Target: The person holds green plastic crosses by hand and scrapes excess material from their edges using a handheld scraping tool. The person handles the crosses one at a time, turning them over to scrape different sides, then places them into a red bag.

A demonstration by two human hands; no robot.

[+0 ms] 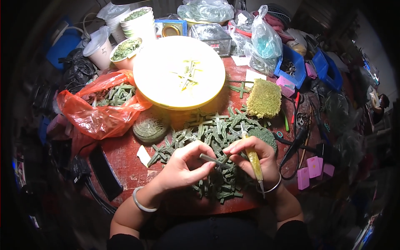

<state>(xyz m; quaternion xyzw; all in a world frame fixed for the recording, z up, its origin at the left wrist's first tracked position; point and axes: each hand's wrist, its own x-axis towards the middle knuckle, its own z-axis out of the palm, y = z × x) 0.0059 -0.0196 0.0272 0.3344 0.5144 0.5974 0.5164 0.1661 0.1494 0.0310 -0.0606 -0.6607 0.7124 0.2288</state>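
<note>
Over a heap of green cross-shaped pieces (208, 129), my left hand (181, 166) pinches one green cross-shaped piece (211, 159) between thumb and forefinger. My right hand (260, 152) is beside it, thumb and fingertips at the other end of that piece; whether they grip it I cannot tell. Held across the right hand is a slim tool with a yellow handle (253, 160), a narrow metal tip pointing down toward the wrist. Behind the hands, a brightly lit round white surface with a yellow rim (179, 106) carries several small cross-shaped pieces (187, 75).
At left, an orange plastic bag (91, 125) holds more green pieces, near tubs (125, 54) of green bits. A yellow-green spongy block (263, 99) lies at right, with blue bins (293, 66), pink blocks (310, 167) and cables. A dark phone (105, 173) rests left.
</note>
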